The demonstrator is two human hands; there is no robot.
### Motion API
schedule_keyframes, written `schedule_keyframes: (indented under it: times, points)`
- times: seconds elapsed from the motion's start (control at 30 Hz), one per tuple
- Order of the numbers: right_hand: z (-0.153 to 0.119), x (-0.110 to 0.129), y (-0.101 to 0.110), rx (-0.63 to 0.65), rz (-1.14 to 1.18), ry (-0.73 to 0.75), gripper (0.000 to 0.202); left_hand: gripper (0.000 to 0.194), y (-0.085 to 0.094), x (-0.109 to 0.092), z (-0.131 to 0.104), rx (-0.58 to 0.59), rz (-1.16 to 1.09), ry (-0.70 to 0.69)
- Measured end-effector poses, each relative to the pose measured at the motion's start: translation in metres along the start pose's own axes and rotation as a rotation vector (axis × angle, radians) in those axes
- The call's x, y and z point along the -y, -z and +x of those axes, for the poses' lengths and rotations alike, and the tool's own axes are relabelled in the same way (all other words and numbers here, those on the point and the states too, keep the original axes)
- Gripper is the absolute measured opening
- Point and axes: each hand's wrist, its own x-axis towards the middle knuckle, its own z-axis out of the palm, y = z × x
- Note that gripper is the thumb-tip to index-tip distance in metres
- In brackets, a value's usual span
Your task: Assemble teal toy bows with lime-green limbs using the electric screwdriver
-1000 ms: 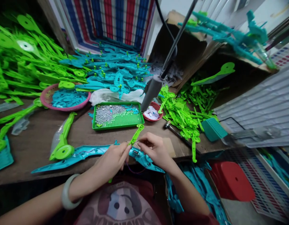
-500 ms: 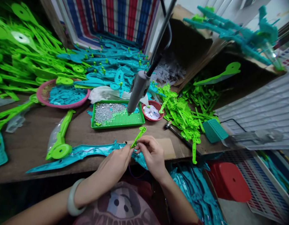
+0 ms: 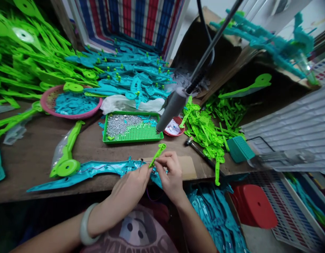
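Note:
A long blue plastic shell (image 3: 99, 169) lies along the table's front edge, with thin wires inside it. Over its right part, my left hand (image 3: 134, 181) has its fingers closed around the lower end of a small green plastic piece (image 3: 158, 153), which sticks up at a slant. My right hand (image 3: 170, 172) pinches close against that lower end; whatever sits between its fingertips is too small to make out. Fingers hide the contact point. To the left, a larger green part (image 3: 67, 165) with a round end rests on the shell.
A grey hanging electric screwdriver (image 3: 173, 109) hangs above a green tray (image 3: 133, 140) of screws. Pink basket (image 3: 72, 116), small red basket (image 3: 182, 131), hammer (image 3: 202, 153) and green parts pile (image 3: 204, 126) surround the work. Blue parts (image 3: 133, 70) fill the back.
The hanging screwdriver has swung right and toward me, across the small red basket. Both hands stay at the green piece, with only slight finger movement. The view has shifted slightly.

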Motion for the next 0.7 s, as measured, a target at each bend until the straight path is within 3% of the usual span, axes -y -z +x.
schedule_keyframes:
  times: [0.1, 0.27, 0.43, 0.53, 0.6, 0.63, 0.7]
  points:
    - [-0.001, 0.000, 0.001, -0.023, 0.065, -0.082, 0.010, 0.032, -0.008, 0.003, -0.001, -0.057, -0.026, -0.014]
    - [-0.003, 0.000, -0.003, -0.052, 0.350, -0.319, 0.002, 0.031, -0.023, 0.009, -0.001, -0.188, -0.304, -0.151]
    - [-0.002, -0.005, -0.004, 0.018, 0.779, -0.623, 0.024, 0.034, -0.022, 0.015, 0.006, -0.301, -0.337, -0.307]
    - [0.002, -0.004, 0.011, 0.036, 0.694, -0.548, 0.018, 0.031, -0.008, 0.017, 0.014, -0.413, -0.279, -0.481]
    - [0.006, 0.002, 0.026, -0.141, 0.537, -0.397, 0.013, 0.029, 0.001, 0.012, 0.019, -0.652, -0.268, -0.497]
    - [0.008, 0.006, 0.034, -0.275, 0.447, -0.301, 0.012, 0.041, 0.004, 0.007, 0.021, -0.771, -0.315, -0.451]
    - [0.011, 0.017, 0.047, -0.470, 0.271, -0.132, 0.013, 0.065, 0.004, -0.010, 0.026, -0.842, -0.538, -0.346]
